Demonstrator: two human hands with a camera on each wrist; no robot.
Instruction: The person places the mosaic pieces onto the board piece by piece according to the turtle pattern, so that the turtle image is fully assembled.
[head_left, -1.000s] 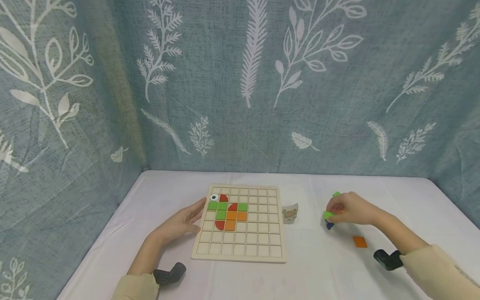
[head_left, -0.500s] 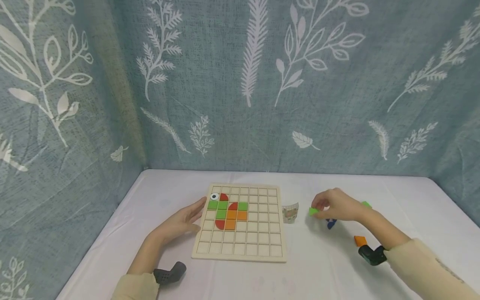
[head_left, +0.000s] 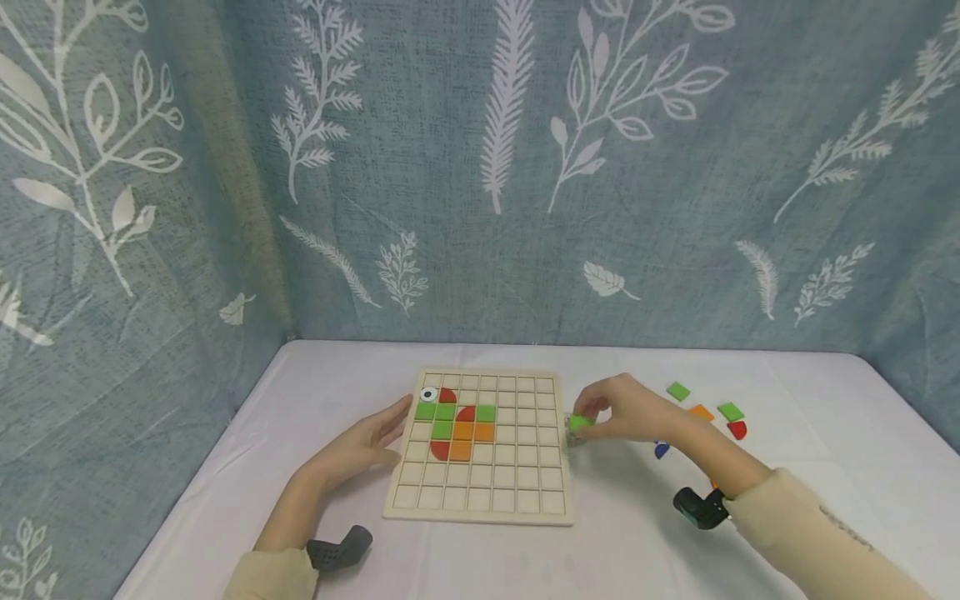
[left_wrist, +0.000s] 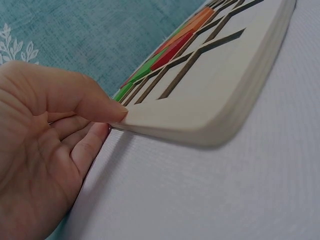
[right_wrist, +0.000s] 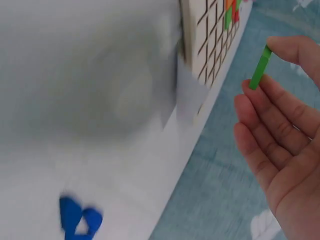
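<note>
My right hand pinches a green square tile between thumb and fingertips, just off the right edge of the wooden grid board. In the right wrist view the tile shows edge-on. My left hand rests at the board's left side, its thumb touching the rim and its relaxed fingers along the edge. Tiles on the upper left of the board include an eye tile, green squares, orange squares and red rounded pieces. The small printed sheet is mostly covered by the right hand in the head view.
Loose tiles lie on the white table to the right: green squares, an orange one, a red rounded one and blue pieces. My right forearm passes over some of them. A leaf-patterned curtain hangs behind the table.
My right hand has carried the green tile leftward from the loose pieces to the board's right edge, uncovering several tiles behind it. My left hand and the board have stayed put.
</note>
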